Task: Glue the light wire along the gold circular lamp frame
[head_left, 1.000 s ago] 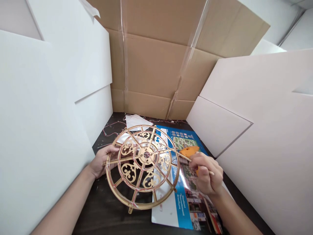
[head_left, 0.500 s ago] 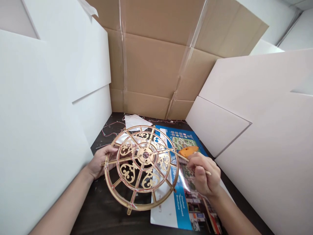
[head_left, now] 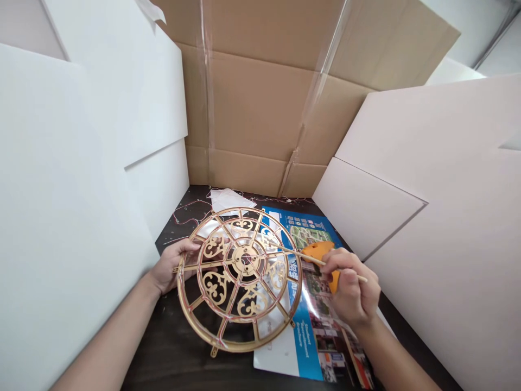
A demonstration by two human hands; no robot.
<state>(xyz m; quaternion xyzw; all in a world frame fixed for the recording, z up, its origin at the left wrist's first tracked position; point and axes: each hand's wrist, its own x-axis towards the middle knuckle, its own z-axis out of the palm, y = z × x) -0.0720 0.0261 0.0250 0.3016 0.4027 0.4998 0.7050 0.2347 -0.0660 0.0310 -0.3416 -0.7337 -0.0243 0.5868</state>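
A round gold-coloured openwork frame [head_left: 222, 347] with spokes, scrollwork panels and thin red and white wires along its ribs is tilted up above the table. My left hand [head_left: 174, 265] grips its left rim, the thumb in front and some fingers hidden behind. In my right hand [head_left: 353, 285] a thin wooden stick [head_left: 311, 258] is pinched, pointing left; its tip reaches across the right rim to the inner ring. Whether the tip touches a wire I cannot tell. An orange tool [head_left: 319, 251], perhaps a glue gun, lies behind my right hand, partly covered by it.
Below the frame lies a blue and white brochure [head_left: 309, 347] on the dark table [head_left: 163, 353]. Farther back are a white paper sheet [head_left: 232, 201] and loose thin wires [head_left: 185, 205]. White panels [head_left: 158, 184] [head_left: 374, 206] stand at both sides, cardboard [head_left: 252, 108] at the back.
My right hand has moved right, drawing the stick with it, so its tip sits a little farther right on the frame. The whole view has shifted slightly; my left hand keeps its grip.
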